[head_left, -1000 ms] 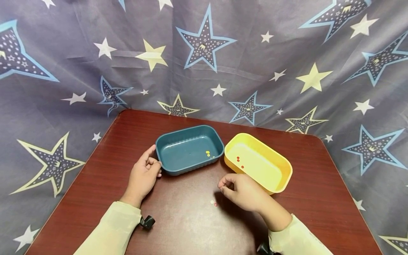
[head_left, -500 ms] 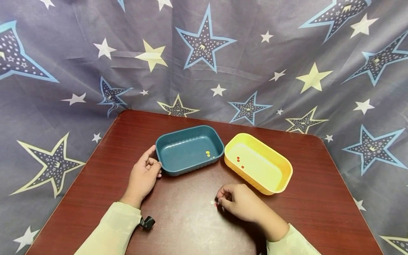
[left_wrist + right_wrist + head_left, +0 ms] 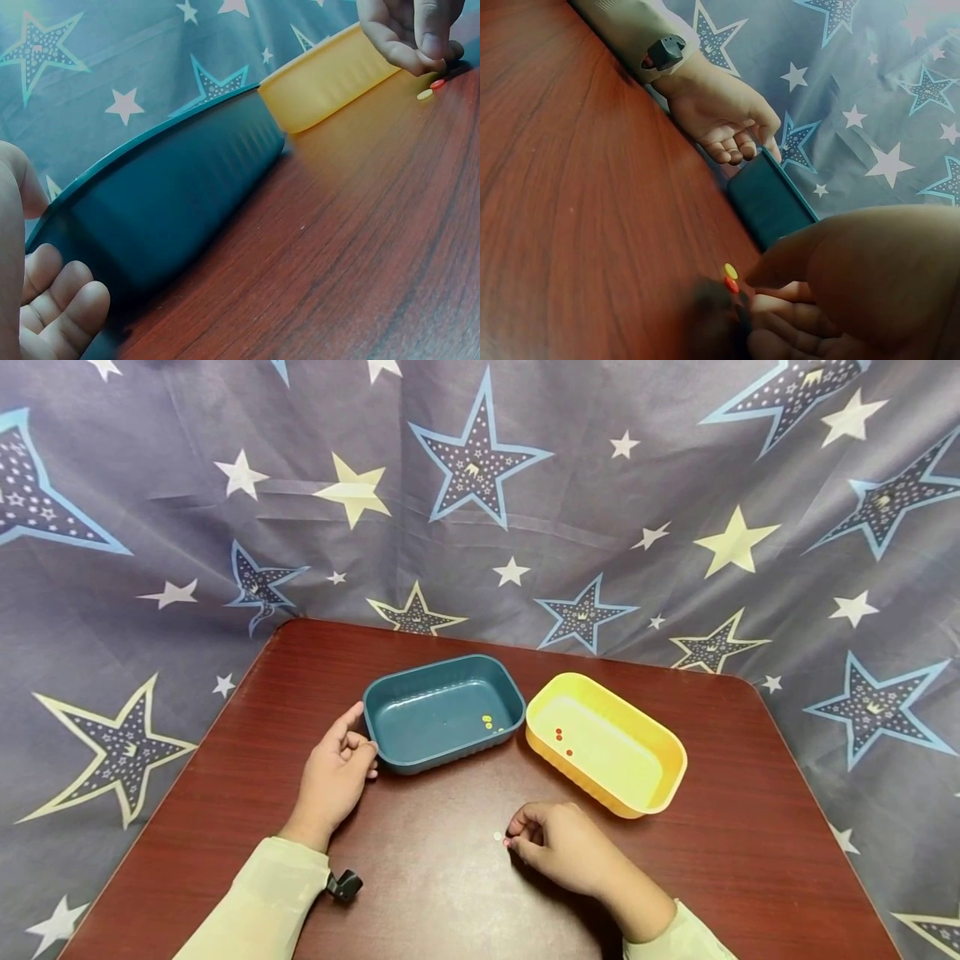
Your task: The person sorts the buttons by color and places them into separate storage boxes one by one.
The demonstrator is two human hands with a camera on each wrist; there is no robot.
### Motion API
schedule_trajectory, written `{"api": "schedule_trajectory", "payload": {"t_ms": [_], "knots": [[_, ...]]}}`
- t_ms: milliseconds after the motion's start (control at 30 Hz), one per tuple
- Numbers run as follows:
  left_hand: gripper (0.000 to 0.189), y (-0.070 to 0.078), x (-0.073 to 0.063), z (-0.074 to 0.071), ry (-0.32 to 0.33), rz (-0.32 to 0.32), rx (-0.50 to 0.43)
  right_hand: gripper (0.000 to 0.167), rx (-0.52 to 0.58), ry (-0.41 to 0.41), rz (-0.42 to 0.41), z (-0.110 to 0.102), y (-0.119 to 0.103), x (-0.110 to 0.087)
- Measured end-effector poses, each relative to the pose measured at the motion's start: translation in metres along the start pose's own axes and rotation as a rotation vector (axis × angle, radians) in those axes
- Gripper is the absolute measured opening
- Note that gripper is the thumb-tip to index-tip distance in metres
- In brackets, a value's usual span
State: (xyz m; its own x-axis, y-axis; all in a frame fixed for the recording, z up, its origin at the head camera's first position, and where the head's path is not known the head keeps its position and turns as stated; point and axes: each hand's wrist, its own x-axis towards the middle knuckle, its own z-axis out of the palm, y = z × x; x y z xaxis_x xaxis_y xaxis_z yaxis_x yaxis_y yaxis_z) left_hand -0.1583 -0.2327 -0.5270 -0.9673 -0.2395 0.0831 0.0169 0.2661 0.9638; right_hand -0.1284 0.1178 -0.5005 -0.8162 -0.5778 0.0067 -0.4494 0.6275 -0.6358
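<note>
A teal plastic bin [image 3: 438, 752] and a yellow plastic bin [image 3: 592, 781] stand nearly end to end on the table. My left hand [image 3: 333, 777] holds the teal bin's left end, index finger and thumb at its rim, other fingers curled below. My right hand [image 3: 566, 847] is low over the table in front of the yellow bin, thumb and index fingertips right at a small red disc [image 3: 731, 285]. Beside that disc lies a small yellow disc [image 3: 730, 271], which looks pale in the head view. Several yellow discs [image 3: 487, 722] lie in the teal bin, and red discs [image 3: 558, 735] in the yellow one.
The dark red wooden table [image 3: 420, 877] reaches back to a grey curtain [image 3: 585, 468] printed with stars. A small black device [image 3: 345, 886] is strapped at the left wrist. Both bins stand toward the back half of the table.
My right hand has come down and toward me from beside the yellow bin to the red disc on the table. My left hand has stayed at the teal bin.
</note>
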Motion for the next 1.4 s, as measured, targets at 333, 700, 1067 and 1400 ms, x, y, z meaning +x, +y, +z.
{"api": "schedule_trajectory", "payload": {"t_ms": [333,700,1067,1400], "knots": [[0.063,-0.001,-0.001,0.0,0.002,0.005,0.003,0.01,-0.036,0.028,-0.027,0.007,-0.002,-0.001],[0.063,-0.001,-0.001,0.0,0.005,0.004,0.008,0.009,-0.08,0.058,-0.026,0.011,-0.002,0.001],[0.061,-0.003,-0.001,-0.001,0.002,0.005,0.019,0.011,-0.077,0.067,-0.025,0.012,-0.002,0.0],[0.062,-0.005,0.001,0.0,0.002,0.017,0.008,0.013,-0.086,0.132,-0.069,0.017,0.001,0.0]]}}
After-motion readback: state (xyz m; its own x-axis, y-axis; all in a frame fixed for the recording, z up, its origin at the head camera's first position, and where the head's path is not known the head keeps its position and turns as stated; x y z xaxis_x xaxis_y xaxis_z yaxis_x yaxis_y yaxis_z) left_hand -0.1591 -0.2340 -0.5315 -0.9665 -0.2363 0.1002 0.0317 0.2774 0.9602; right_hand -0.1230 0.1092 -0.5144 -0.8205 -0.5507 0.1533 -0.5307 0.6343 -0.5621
